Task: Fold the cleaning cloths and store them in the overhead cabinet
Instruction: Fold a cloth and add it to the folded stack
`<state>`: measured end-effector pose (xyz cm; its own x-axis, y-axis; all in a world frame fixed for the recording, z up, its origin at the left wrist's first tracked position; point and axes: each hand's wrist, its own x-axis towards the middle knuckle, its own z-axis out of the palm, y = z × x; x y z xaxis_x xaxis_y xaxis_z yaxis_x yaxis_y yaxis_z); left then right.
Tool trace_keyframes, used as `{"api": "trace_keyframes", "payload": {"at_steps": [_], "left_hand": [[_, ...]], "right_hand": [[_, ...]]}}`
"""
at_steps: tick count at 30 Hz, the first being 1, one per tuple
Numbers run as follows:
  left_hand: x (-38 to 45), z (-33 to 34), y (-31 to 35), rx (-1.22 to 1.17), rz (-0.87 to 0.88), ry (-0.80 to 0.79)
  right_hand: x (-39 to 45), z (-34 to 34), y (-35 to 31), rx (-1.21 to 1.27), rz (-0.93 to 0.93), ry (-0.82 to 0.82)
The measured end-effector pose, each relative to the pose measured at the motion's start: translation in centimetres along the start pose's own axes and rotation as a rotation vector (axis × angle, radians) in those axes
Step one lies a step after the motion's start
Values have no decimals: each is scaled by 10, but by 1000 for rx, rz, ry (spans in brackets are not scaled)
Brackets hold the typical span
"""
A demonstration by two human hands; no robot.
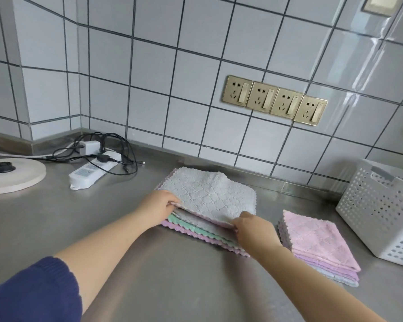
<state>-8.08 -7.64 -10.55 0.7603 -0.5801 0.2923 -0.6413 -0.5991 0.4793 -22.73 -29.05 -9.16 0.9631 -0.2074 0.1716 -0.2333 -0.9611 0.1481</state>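
Your counter (172, 287) runs out ahead of you to the tiled wall (196, 66) at twelve o'clock. Dead ahead lies the pile of unfolded cloths (209, 194), your left hand (159, 205) on its near left corner and your right hand (254, 231) on its near right edge. At two o'clock, just beside that pile, sits the stack of folded cloths (316, 238), and right of it stands the basket (382, 205). At ten o'clock lies the power strip (89, 174) with cables (112, 145) behind it; left of that rests the round board (14, 175). The sockets (275, 99) sit on the wall at one o'clock.
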Motion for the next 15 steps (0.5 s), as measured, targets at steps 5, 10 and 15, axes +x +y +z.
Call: {"api": "trace_keyframes", "payload": {"at_steps": [5, 10, 15], "left_hand": [[0, -26, 12, -46, 16, 135], [-14, -53, 26, -98, 102, 111], [-57, -67, 39, 39, 168, -85]], "right_hand": [[0, -30, 16, 236, 160, 217], [-25, -51, 26, 310, 141, 324], [-75, -57, 29, 530, 96, 87]]}}
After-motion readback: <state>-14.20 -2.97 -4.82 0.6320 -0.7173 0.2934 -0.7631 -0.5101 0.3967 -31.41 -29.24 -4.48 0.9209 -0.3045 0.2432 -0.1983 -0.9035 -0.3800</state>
